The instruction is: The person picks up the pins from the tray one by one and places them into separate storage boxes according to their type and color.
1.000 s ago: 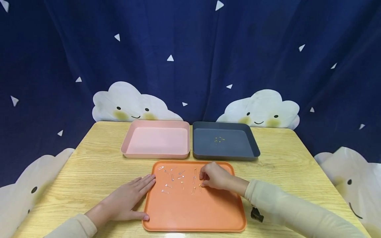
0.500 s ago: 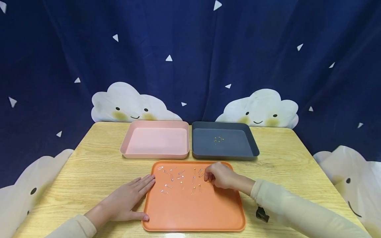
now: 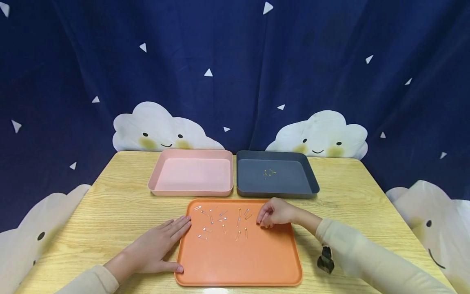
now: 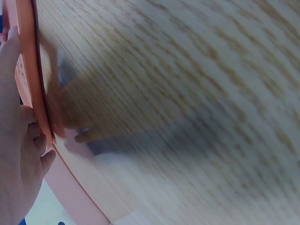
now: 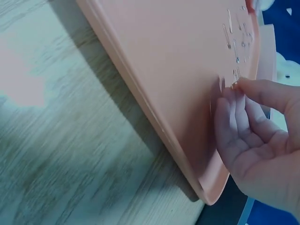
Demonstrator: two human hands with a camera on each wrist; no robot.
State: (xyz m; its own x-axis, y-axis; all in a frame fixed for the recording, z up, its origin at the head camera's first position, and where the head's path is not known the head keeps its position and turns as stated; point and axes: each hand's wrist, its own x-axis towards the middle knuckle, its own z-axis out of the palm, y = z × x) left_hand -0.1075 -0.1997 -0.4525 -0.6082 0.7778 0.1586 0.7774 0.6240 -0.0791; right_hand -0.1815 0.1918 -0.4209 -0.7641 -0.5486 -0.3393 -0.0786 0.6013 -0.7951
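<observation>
On the wooden table, an orange tray (image 3: 242,261) holds several loose safety pins (image 3: 246,232), some silver and some gold-headed, scattered over its far half. My left hand (image 3: 152,247) lies flat with fingers extended, fingertips and thumb on the tray's left rim. Over the tray's far right part is my right hand (image 3: 276,212), fingers bent and low to the surface. In the right wrist view, its thumb and fingertips pinch a small gold safety pin (image 5: 235,85), mostly hidden by the fingers.
A pink tray (image 3: 191,192) stands behind the orange one at left. Beside it at right, a dark grey tray (image 3: 293,179) holds several small gold pins (image 3: 269,173). A dark blue curtain (image 3: 235,94) with clouds hangs beyond the table.
My right hand has shifted to the right over the orange tray, uncovering gold-headed safety pins beside it. My left hand has stayed at the left rim.
</observation>
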